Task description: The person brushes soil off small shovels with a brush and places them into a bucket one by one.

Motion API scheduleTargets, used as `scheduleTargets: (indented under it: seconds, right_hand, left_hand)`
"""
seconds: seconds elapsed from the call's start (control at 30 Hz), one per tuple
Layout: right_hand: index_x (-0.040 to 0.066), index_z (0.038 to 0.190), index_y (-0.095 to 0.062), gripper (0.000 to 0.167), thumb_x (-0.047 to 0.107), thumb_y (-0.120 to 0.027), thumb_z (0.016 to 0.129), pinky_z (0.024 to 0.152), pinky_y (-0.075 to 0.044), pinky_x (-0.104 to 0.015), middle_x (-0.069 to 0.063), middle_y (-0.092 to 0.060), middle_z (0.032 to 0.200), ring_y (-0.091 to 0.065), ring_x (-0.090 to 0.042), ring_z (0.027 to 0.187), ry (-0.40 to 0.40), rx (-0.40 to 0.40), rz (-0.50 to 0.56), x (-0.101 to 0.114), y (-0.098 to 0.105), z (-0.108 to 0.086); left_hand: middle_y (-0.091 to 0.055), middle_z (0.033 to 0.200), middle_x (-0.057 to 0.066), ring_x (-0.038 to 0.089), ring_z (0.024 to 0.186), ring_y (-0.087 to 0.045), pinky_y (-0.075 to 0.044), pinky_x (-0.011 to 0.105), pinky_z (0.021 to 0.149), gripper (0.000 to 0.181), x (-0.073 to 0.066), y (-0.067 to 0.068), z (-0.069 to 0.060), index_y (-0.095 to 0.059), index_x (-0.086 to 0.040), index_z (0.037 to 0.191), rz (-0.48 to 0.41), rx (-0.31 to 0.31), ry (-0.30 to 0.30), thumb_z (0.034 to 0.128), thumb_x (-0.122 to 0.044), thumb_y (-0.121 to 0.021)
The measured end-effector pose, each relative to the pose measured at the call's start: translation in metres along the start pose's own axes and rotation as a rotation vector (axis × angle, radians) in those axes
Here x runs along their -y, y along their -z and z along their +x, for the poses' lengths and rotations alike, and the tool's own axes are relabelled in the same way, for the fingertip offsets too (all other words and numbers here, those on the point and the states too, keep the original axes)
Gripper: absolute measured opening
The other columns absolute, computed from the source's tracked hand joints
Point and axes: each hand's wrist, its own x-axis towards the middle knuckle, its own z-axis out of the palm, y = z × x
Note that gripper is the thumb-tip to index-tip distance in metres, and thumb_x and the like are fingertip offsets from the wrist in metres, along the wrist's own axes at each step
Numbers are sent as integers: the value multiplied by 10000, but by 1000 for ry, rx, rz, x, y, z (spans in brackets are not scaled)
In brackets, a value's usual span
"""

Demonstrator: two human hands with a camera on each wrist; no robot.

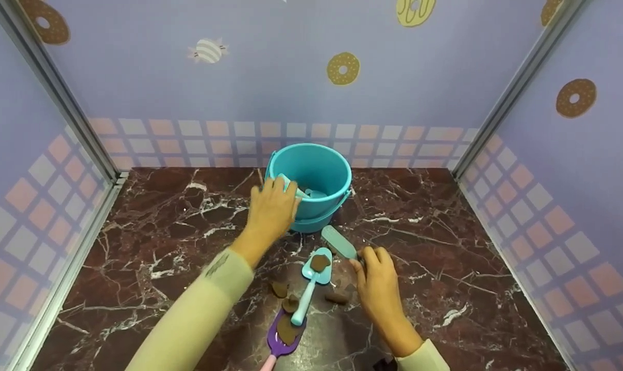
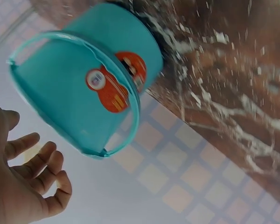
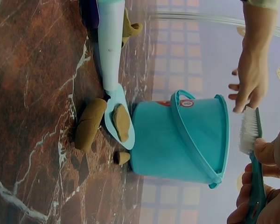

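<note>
My left hand (image 1: 274, 208) is above the near-left rim of a turquoise bucket (image 1: 311, 208). Its fingers (image 2: 46, 168) are loosely bent, with nothing visibly gripped in the left wrist view. A pale blue and white piece (image 1: 293, 186) shows under those fingers at the rim; its kind is unclear. My right hand (image 1: 381, 281) grips the handle of a green brush (image 1: 338, 242) with white bristles (image 3: 248, 130), to the right of the bucket. A light blue toy shovel (image 1: 306, 299) bears a brown lump (image 1: 320, 263). Its handle end overlies a purple shovel (image 1: 271, 340) with a pink handle.
Brown lumps lie around the shovels, including a cylindrical one (image 3: 91, 125) and a curled one (image 1: 279, 289). All stand on a dark red marbled surface (image 1: 187, 242). Patterned lilac walls (image 1: 270, 72) enclose the back and both sides. A dark object (image 1: 385, 365) shows by the right wrist.
</note>
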Motion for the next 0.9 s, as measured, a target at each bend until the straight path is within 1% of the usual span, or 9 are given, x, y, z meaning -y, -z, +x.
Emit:
scheduleTargets:
  seconds: [0.07, 0.17, 0.27, 0.4, 0.53, 0.6, 0.7, 0.8, 0.9]
  right_hand:
    - [75, 990, -625, 163, 177, -732, 922, 655, -483, -369, -53, -504, 873, -485, -174, 745, -1, 4, -1, 0, 0, 0]
    - [76, 997, -629, 160, 187, -723, 929, 658, -485, -366, -59, -508, 878, -488, -173, 746, -8, 14, 3, 1, 2, 0]
    - [84, 999, -630, 154, 185, -724, 930, 663, -482, -371, -49, -506, 885, -488, -173, 751, -18, 17, 7, 1, 3, 0]
    - [84, 1000, -632, 169, 212, -718, 929, 675, -484, -378, -39, -505, 889, -495, -174, 762, -20, 13, 7, 2, 3, 0]
    - [91, 1002, -632, 167, 219, -712, 932, 679, -485, -362, -31, -498, 882, -488, -163, 764, -18, 26, 14, 5, 2, -1]
    - [95, 1000, -630, 164, 216, -716, 929, 676, -482, -352, -23, -493, 879, -479, -150, 759, -23, 36, 15, 6, 1, -3]
    - [101, 997, -627, 156, 198, -726, 925, 670, -479, -348, -13, -492, 882, -474, -140, 756, -37, 50, 13, 7, 0, -6]
    - [100, 997, -627, 152, 195, -724, 928, 674, -478, -355, -17, -498, 885, -477, -147, 760, -45, 54, 14, 7, -1, -7]
    - [93, 997, -631, 150, 196, -719, 933, 668, -476, -354, -32, -507, 881, -474, -150, 757, -39, 49, 14, 6, -1, -7]
  left_hand:
    - [-603, 1195, 168, 361, 1079, -580, -488, 532, 788, 365, -1, 3, -19, -602, -101, 1250, -44, -4, 30, 1030, -390, -563]
    - [-611, 1199, 167, 361, 1089, -587, -499, 536, 813, 389, -4, 8, -54, -600, -96, 1262, -99, 8, 75, 1025, -402, -569]
    - [-616, 1252, 177, 371, 1137, -587, -508, 560, 886, 437, -12, 8, -92, -599, -93, 1299, -143, 65, 119, 1026, -430, -552]
    - [-612, 1277, 183, 367, 1167, -578, -503, 575, 922, 487, -25, 1, -141, -598, -85, 1300, -187, 143, 172, 1017, -476, -538]
    - [-636, 1207, 173, 357, 1118, -599, -516, 588, 864, 502, -35, -8, -184, -626, -58, 1248, -210, 163, 200, 973, -478, -620]
    - [-643, 1174, 174, 365, 1093, -609, -522, 601, 840, 517, -39, -11, -203, -634, -45, 1225, -224, 213, 215, 941, -476, -668]
    - [-638, 1169, 185, 391, 1102, -604, -520, 636, 820, 616, -45, -17, -226, -628, -29, 1260, -253, 358, 266, 883, -507, -725]
    - [-625, 1164, 193, 413, 1098, -594, -519, 662, 780, 639, -50, -25, -242, -628, -25, 1268, -260, 491, 331, 847, -483, -771]
    - [-618, 1119, 177, 407, 1055, -594, -526, 655, 731, 548, -55, -30, -251, -642, -29, 1211, -241, 551, 377, 843, -406, -794]
